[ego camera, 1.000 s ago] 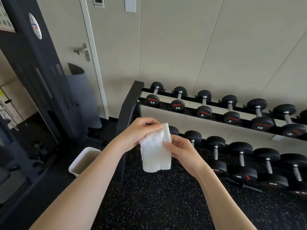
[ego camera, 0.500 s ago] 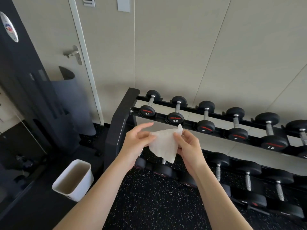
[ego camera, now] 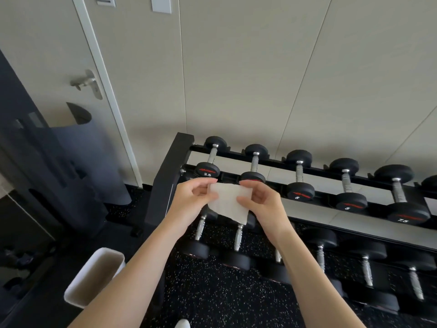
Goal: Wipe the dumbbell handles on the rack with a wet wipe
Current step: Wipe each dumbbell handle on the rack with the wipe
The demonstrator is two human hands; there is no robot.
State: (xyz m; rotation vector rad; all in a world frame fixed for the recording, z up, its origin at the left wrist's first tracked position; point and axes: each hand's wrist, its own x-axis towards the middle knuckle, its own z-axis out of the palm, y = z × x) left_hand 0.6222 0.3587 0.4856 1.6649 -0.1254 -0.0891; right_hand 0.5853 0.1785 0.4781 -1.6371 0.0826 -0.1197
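The left hand (ego camera: 191, 202) and right hand (ego camera: 262, 204) each pinch a side of the white wet wipe (ego camera: 230, 202) held spread between them, with the rack's (ego camera: 169, 176) upper-row dumbbells (ego camera: 300, 191) just beyond their fingertips.

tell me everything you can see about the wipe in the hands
The wet wipe is a thin, white, soft-looking sheet, slightly crinkled, held spread out in the air in front of the left end of the rack. The left hand pinches its upper left edge and the right hand pinches its right edge. Its lower corner hangs free.
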